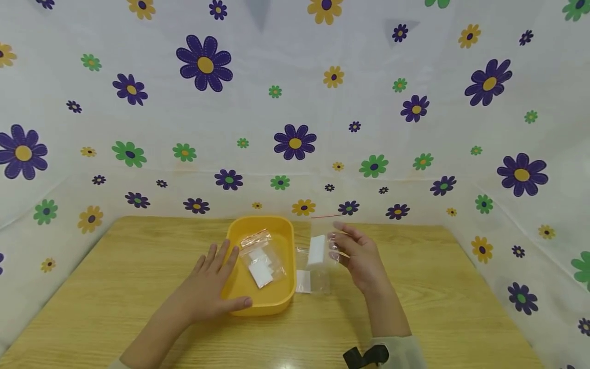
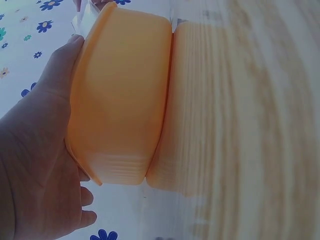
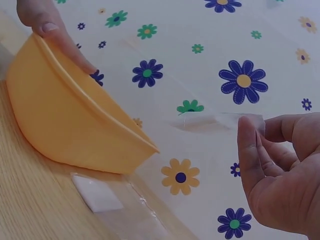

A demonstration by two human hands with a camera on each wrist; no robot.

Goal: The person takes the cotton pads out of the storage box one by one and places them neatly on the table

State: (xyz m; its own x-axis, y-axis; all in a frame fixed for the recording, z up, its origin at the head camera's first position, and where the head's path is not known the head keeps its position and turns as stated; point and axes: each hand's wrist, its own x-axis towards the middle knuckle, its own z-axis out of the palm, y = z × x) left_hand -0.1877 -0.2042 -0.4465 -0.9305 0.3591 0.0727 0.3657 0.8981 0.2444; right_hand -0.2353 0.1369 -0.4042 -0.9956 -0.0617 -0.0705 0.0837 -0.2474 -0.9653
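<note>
A yellow plastic bin (image 1: 272,309) stands on the table. My left hand (image 1: 207,287) rests across its left rim, fingers spread and fairly straight, thumb over the near edge. Inside the bin lie small clear zip bags (image 1: 261,271) with white pieces in them. Just right of the bin, my right hand (image 1: 364,259) pinches a clear zip bag (image 1: 316,249) by its side between thumb and fingers; it has a red seal line and a white piece inside. In the right wrist view this raised bag (image 3: 210,122) appears nearly edge-on. Below it, another clear bag (image 1: 319,283) lies beside the bin.
The wood-grain table (image 1: 442,297) reaches back to a white curtain (image 1: 258,113) printed with flowers, which also closes off both sides. A black strap (image 1: 366,356) sits at the right wrist.
</note>
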